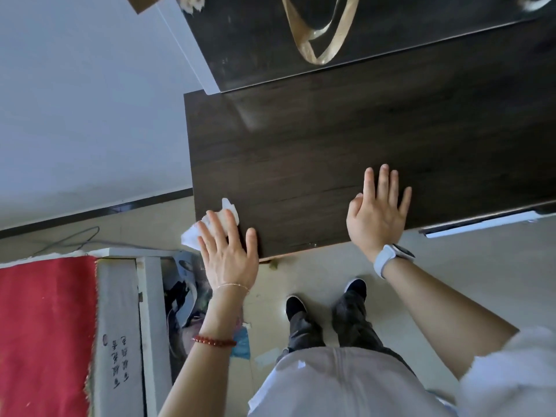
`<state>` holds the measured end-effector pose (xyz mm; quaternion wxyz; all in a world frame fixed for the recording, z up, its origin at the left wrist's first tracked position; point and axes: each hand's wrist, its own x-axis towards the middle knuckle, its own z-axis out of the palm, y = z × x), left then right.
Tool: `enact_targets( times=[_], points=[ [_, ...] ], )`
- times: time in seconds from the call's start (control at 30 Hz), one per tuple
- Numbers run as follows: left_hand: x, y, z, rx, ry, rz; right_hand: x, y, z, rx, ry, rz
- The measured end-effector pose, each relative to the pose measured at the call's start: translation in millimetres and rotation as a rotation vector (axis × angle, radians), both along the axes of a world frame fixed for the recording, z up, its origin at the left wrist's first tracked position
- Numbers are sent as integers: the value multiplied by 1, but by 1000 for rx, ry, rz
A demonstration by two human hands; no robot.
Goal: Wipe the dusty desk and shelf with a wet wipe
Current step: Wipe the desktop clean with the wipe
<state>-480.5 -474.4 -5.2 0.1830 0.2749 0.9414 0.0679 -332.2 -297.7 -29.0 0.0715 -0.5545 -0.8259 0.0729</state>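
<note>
A dark wood table [361, 139] was seen from above, set against a pale wall. The left hand [227, 251] was laid flat, fingers straight, pressing the wet wipe [210, 224] onto the table's near left corner. The right hand [377, 212] was spread open on the near edge, holding nothing. The unwiped surface was judged to lie rightward and away from the wipe; the shelf [376, 40] lay beyond.
</note>
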Motion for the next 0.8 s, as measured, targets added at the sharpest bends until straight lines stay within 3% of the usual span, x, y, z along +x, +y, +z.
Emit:
enact_targets(
  times=[0.17,0.37,0.5,0.67,0.8],
  points=[
    [37,2,-1,15,-30,81,5,2,2,-47,0,84],
    [114,53,-2,57,-30,83,74,39,7,-76,15,409],
    [177,110,-10,79,1,-25,125,77,9,-66,18,389],
    [233,166,-2,14,13,-326,175,115,11,-80,30,228],
    [205,138,-7,15,26,-252,169,112,8,-98,25,173]
  ],
)
